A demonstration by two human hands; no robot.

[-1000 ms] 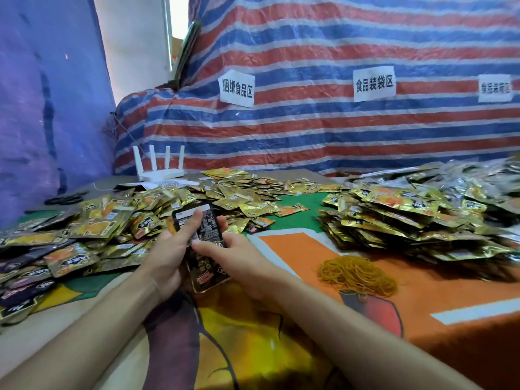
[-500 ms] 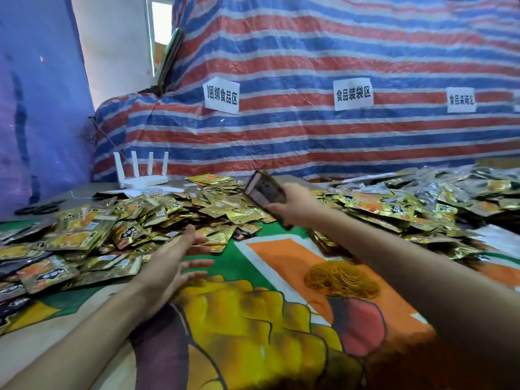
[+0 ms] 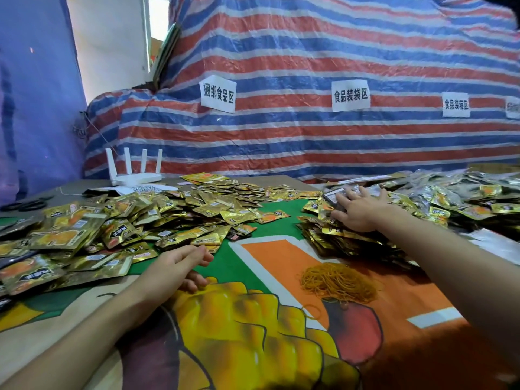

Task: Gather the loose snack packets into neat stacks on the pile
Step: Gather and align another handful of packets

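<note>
Atop the right packet heap [image 3: 351,243] of two, right hand [image 3: 363,211] lies flat; left hand [image 3: 174,268] rests relaxed, empty.

the rubber bands [image 3: 337,280] are lying on the surface [image 3: 253,347]. behind them and to the left, the loose packets [image 3: 140,220] are spreading out. just behind them to the right, the pile [image 3: 439,204] is sitting, the right hand [image 3: 360,209] resting on it. the left hand [image 3: 174,266] is lying left of the bands. the router [image 3: 135,175] is standing far behind them to the left.

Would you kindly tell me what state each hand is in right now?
Left hand: open, loosely curled, holding nothing.
Right hand: open, fingers spread, pressing a packet stack onto the pile.
</note>
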